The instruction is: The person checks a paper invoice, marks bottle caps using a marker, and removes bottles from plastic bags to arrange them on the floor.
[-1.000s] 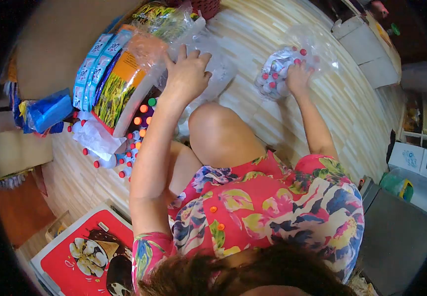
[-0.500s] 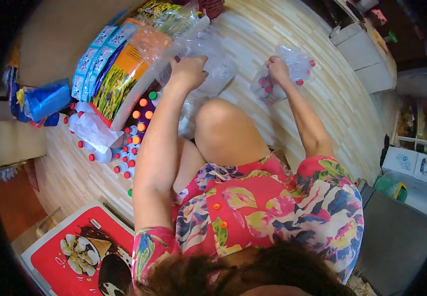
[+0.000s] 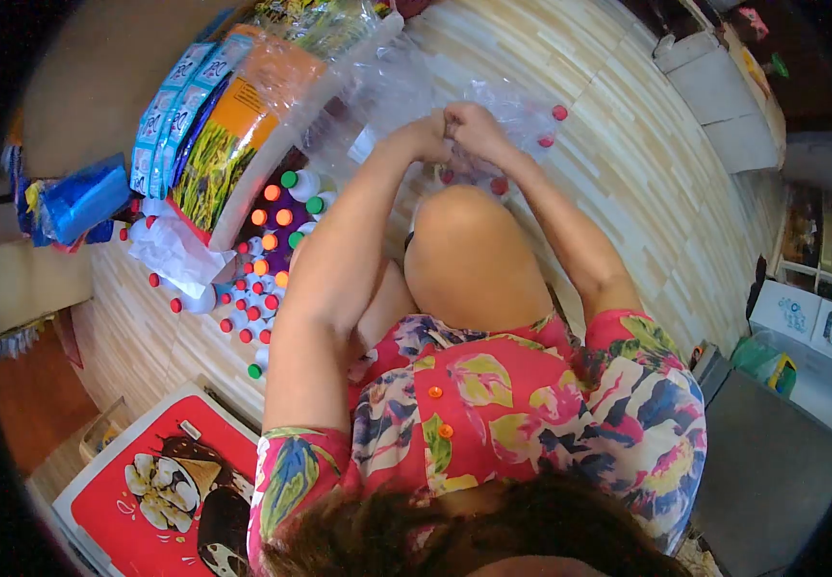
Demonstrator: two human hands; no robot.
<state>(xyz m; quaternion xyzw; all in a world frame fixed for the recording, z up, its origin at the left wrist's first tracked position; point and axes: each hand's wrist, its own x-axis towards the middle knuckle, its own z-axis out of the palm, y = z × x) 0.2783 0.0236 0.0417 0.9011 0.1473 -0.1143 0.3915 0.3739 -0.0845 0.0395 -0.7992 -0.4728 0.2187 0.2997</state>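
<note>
My left hand [image 3: 424, 140] and my right hand [image 3: 477, 131] meet above the floor, just beyond my raised knee. Both are closed on a clear plastic bag [image 3: 512, 108]; the exact grip of the left fingers is partly hidden. Red-capped bottles show through and around the bag, with one red cap [image 3: 559, 112] at its right side and another red cap [image 3: 499, 186] below my right hand. More crumpled clear plastic [image 3: 378, 96] lies to the left of my hands.
Several bottles with orange, green and red caps [image 3: 267, 240] stand on the floor at left, near white crumpled plastic [image 3: 174, 252]. Behind them are stacked colourful packets [image 3: 233, 115]. A red ice-cream-printed lid [image 3: 161, 481] is at lower left, a cardboard box [image 3: 719, 96] at upper right.
My left hand has moved right, off the loose clear plastic. My right hand has come left with the bag of bottles, and the two hands now meet.
</note>
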